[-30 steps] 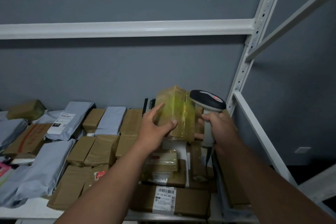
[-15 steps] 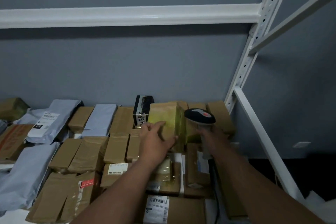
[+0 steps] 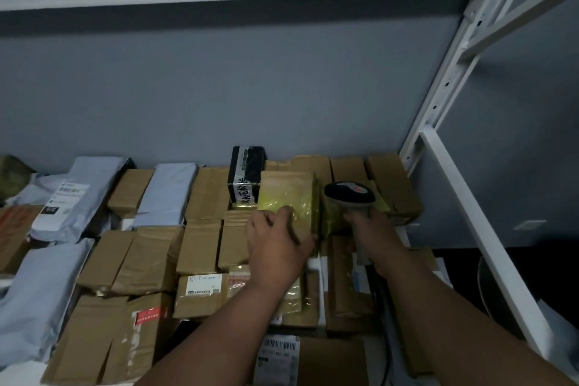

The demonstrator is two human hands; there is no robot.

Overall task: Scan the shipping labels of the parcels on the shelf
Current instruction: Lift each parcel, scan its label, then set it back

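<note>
The parcel, a flat cardboard box under glossy yellowish tape, lies among brown boxes at the back right of the shelf. The left hand rests on it, fingers loosely curved over its near edge. The right hand has its fingers wrapped round the grey handle of the dark-headed scanner.

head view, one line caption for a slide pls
Left hand grips a yellow-taped parcel on a packed shelf while the right hand holds a barcode scanner beside it.
</note>
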